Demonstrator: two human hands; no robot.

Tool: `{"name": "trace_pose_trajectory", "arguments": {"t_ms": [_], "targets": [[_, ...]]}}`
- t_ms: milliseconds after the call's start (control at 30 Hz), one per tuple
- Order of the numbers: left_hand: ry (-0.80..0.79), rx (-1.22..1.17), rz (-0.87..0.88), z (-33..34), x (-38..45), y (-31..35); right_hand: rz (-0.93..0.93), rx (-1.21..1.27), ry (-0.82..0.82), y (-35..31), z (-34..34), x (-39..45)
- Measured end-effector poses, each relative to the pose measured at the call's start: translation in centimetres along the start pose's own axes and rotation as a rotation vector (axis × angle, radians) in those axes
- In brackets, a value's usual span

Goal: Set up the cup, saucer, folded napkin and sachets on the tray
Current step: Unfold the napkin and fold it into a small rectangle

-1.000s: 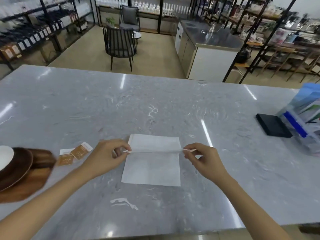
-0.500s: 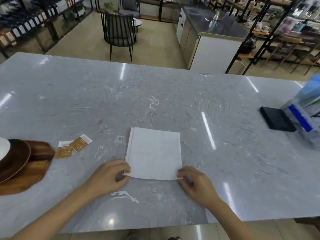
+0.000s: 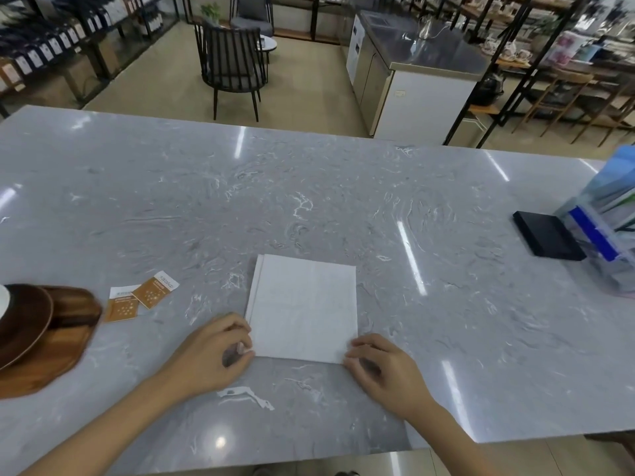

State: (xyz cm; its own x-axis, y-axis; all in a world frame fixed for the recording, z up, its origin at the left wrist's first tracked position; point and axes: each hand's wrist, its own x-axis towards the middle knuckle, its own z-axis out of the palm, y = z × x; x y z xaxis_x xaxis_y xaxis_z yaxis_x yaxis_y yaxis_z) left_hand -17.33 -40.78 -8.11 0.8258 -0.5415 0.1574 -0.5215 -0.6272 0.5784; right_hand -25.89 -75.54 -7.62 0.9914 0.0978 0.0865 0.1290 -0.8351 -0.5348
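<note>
Folded paper napkin [image 3: 304, 309] at table [image 3: 309, 201] centre; left hand [image 3: 214, 352] and right hand [image 3: 379, 367] pinch its 7 and 5 o'clock corners; thin, limp, tearable, likely best lifted by the doubled edge; sachets [image 3: 142, 298] at 9 o'clock.

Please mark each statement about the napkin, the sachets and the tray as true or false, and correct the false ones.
1. The white napkin lies flat on the grey counter. True.
2. The left hand and the right hand are at the napkin's near corners. True.
3. The two orange sachets lie on the wooden tray. False: they lie on the counter beside it.
4. The napkin is on the tray. False: it is on the counter.
</note>
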Motion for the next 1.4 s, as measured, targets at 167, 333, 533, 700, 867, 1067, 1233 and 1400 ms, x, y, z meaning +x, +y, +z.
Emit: {"name": "trace_pose_trajectory", "arguments": {"t_ms": [167, 333, 533, 700, 867, 1067, 1233, 1400], "targets": [[0.088, 0.196, 0.042, 0.5, 6.7, 1.7, -0.009, -0.119, 0.1, -0.9, 0.2, 5.5], [-0.3, 0.412, -0.04, 4.2, 13.9, 1.3, 0.101, -0.27, -0.134, 0.1, 2.3, 12.3], [-0.333, 0.503, -0.083, 4.2, 14.7, -3.0, 0.14, -0.315, -0.194, 2.8, 3.0, 13.5], [-0.376, 0.483, -0.132, 1.3, 14.6, -5.0, 0.123, -0.261, -0.187, 3.2, 2.4, 13.7], [-0.198, 0.163, -0.156, 0.2, 16.8, -4.0, 0.221, -0.111, -0.197, 3.4, -1.0, 17.1], [-0.27, 0.155, -0.126, -1.7, 18.8, -3.8, 0.182, -0.06, -0.315, 3.1, -3.8, 19.5], [-0.116, -0.064, -0.038, -5.1, 15.3, -3.4, 0.077, 0.069, -0.132, 1.4, -6.3, 17.1], [-0.013, -0.146, -0.024, -5.5, 9.5, -1.3, -0.037, 0.059, 0.046, -0.8, -5.6, 11.5]]}}
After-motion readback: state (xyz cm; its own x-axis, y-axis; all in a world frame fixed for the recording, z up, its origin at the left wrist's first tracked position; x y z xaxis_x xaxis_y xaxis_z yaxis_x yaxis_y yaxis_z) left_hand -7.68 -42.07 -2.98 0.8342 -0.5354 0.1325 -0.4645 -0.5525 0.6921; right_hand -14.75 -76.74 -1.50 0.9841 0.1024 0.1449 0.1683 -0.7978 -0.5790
